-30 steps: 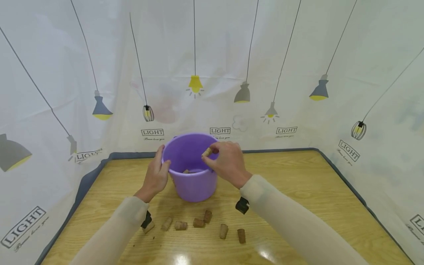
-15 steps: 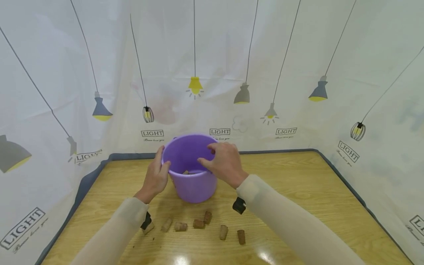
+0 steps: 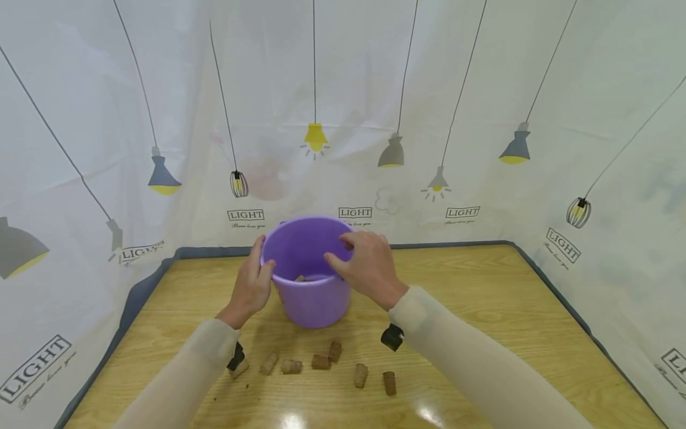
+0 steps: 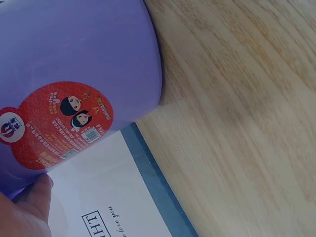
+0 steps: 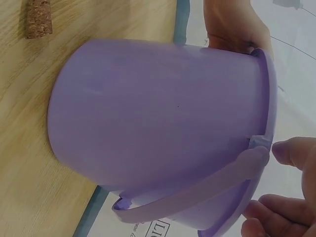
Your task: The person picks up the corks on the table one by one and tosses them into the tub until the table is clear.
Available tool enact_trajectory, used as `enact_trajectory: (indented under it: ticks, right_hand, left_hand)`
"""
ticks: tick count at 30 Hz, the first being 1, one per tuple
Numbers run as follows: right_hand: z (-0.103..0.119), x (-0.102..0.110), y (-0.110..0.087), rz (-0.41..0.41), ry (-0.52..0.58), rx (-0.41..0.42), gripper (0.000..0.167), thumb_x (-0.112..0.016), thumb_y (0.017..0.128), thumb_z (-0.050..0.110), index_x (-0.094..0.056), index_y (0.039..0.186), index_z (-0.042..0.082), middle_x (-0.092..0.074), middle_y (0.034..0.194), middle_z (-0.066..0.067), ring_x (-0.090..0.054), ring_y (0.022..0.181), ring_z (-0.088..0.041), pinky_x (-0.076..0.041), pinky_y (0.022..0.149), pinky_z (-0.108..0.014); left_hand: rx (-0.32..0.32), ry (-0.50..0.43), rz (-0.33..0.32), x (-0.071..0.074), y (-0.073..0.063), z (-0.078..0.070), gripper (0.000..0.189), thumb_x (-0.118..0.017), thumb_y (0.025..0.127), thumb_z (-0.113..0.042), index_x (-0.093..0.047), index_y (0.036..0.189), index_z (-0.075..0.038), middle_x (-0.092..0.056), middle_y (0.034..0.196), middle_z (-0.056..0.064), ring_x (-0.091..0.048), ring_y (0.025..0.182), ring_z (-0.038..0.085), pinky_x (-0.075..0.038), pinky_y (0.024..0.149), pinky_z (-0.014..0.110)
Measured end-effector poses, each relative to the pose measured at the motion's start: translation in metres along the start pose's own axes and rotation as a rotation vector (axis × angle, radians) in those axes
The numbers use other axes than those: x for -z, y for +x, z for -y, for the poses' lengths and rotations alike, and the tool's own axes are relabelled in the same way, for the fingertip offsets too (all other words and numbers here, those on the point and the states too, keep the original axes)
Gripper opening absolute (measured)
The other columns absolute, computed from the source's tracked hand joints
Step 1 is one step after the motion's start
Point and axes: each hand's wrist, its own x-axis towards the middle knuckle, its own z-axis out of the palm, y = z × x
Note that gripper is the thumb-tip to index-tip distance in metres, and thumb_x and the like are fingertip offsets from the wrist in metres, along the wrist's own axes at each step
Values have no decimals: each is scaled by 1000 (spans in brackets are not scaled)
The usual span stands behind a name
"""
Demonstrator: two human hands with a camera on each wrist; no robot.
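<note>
A purple plastic bucket [image 3: 316,305] stands on the wooden table, its mouth tipped a little toward me. My left hand [image 3: 249,285] grips the left rim, thumb over the edge and fingers along the outside. Over the right rim is my right hand [image 3: 370,265], thumb and fingertips apart with nothing between them. The right wrist view shows its fingers [image 5: 276,207] beside the rim and the bucket's handle [image 5: 192,200] hanging down. Inside the bucket a bit of cork [image 3: 300,278] shows; the rest of its bottom is hidden by the front wall.
Several corks lie in a loose row in front of the bucket, among them a pale cork [image 3: 361,375] and a darker cork [image 3: 389,383]. Small dark crumbs lie at the left. A lamp-printed cloth [image 3: 343,179] surrounds the table's back and sides.
A second ago my right hand pinched a cork over the bucket's mouth; it has let go, and thumb and fingers have spread. My left hand and the bucket stay put.
</note>
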Motion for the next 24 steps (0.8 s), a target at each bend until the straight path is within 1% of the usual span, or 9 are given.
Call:
enact_trajectory:
  ticks: [5,11,13,18,24]
  right_hand:
    - [-2,3,-4,-20,11,18,41,-80,89,36,-76,115,5,-77,106,-9,-69,94,-24,-49,95,-45]
    - [-3,8,-8,-32,14,46,40,-81,88,34,-77,112,3,-76,94,-7,-67,82,-19,-51,90,-44]
    - [-4,9,-10,-31,13,46,39,-81,88,34,-77,112,3,-76,91,-6,-67,80,-18,-51,90,-44]
    - [-6,11,-14,-33,6,55,39,-82,87,33,-77,111,3,-75,89,-4,-67,80,-18,-52,87,-44]
    - [-9,11,-17,-51,13,80,39,-82,87,32,-77,110,2,-75,88,-5,-68,82,-23,-51,81,-43]
  left_hand:
    - [0,-6,2,0,-1,-2,62,-37,105,-13,-17,162,2,-32,161,28,-38,144,43,-33,118,58]
    - [9,-2,6,0,-1,-1,62,-37,106,-13,-16,162,2,-32,161,28,-38,145,43,-33,118,58]
    - [9,-1,7,0,-1,-1,62,-37,106,-12,-16,162,2,-32,161,28,-38,145,43,-33,118,58]
    - [2,1,3,0,0,0,62,-38,105,-11,-16,162,2,-32,160,28,-38,145,43,-33,118,58]
    - [-5,-1,2,0,-1,0,62,-37,106,-11,-16,162,3,-32,160,29,-38,145,44,-33,118,59]
